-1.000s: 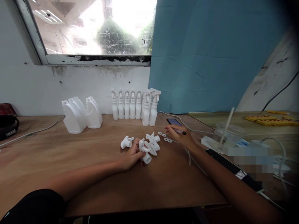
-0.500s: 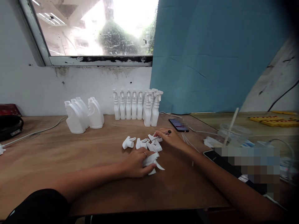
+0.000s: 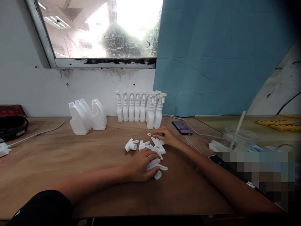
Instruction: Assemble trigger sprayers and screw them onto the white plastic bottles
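Observation:
My left hand [image 3: 142, 164], with a ring on one finger, is closed around a white spray trigger head [image 3: 154, 164] near the front of the table. Its lever points right, and part of it is hidden by my fingers. My right hand [image 3: 166, 137] is farther back, its fingers bent around a short dark pen-like stick [image 3: 161, 134]. Beneath and beside those fingers lie more white trigger heads [image 3: 160, 147], partly overlapping. One separate trigger head [image 3: 131, 144] lies to the left. A small flat white ring [image 3: 149, 134] rests just left of my right fingertips.
White spray bottles with trigger tops [image 3: 137, 111] stand in a row by the wall. Handled white bottles without caps [image 3: 81, 121] are at left. A phone [image 3: 182, 127], thin white tubes [image 3: 191, 143] and a plastic cup with a straw [image 3: 237, 133] are to the right.
The small white ring now lies on the table behind the trigger heads. My right hand has shifted slightly, and the trigger head in my left hand has turned a little. The view has moved slightly.

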The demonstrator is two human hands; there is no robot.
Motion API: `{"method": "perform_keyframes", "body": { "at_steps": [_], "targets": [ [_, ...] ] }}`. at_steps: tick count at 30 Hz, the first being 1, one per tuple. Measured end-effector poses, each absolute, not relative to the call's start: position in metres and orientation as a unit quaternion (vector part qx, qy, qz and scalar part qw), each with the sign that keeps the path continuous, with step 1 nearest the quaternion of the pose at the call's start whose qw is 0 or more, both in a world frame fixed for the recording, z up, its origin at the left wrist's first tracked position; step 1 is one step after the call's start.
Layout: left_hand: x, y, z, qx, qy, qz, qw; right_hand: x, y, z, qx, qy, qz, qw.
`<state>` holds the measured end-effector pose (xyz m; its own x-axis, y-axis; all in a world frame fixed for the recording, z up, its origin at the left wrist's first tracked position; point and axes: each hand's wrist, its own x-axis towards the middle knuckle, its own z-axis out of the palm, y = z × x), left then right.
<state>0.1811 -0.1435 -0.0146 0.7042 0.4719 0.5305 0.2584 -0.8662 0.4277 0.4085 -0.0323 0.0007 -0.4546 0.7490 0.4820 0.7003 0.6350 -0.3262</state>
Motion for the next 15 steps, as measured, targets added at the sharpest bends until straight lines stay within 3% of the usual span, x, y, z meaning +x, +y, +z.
{"method": "perform_keyframes", "body": {
  "at_steps": [9, 15],
  "targets": [
    [0.182, -0.145, -0.016, 0.928, 0.192, 0.307, 0.086, 0.459, -0.036, 0.031, -0.633, -0.715, -0.073, 0.287],
    [0.180, -0.140, -0.007, 0.913, 0.216, 0.333, 0.100, 0.481, -0.047, 0.046, -0.669, -0.700, -0.010, 0.251]
  ]
}}
